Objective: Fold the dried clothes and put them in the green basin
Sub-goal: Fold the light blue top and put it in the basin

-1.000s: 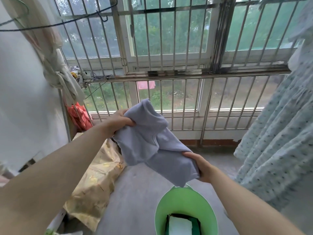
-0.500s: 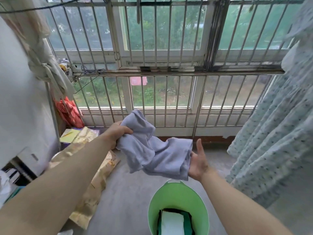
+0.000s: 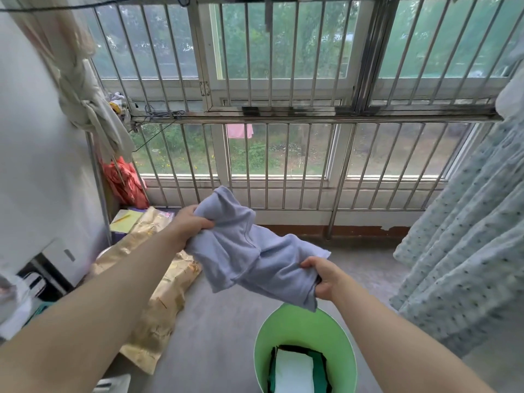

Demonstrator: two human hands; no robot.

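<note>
Head view: gripped lilac garment (image 3: pixel 249 256) with left hand (image 3: pixel 192 225) and right hand (image 3: pixel 323 276), fold unfinished; seemingly stacked 2 folded pieces (image 3: pixel 295 373) in green basin (image 3: pixel 306 330) already.

Site: enclosed home balcony, used for drying laundry.

Evidence:
- Full-width barred window (image 3: pixel 283 154) with sliding panes. Trees (image 3: pixel 283 52) and grass lie beyond it, and a pink garment (image 3: pixel 239 131) shows through its bars.
- Bare concrete floor (image 3: pixel 221 321) below the window.
- A pale dotted dress (image 3: pixel 467 251) hangs at the window's right end.
- A knotted cream cloth (image 3: pixel 90 109) hangs at the left end, with a red-orange bundle (image 3: pixel 124 182) beneath it.
- On the floor before the window: a green basin (image 3: pixel 263 350) holding folded clothes (image 3: pixel 295 373), and a crumpled gold bag (image 3: pixel 158 307) toward the left end.
</note>
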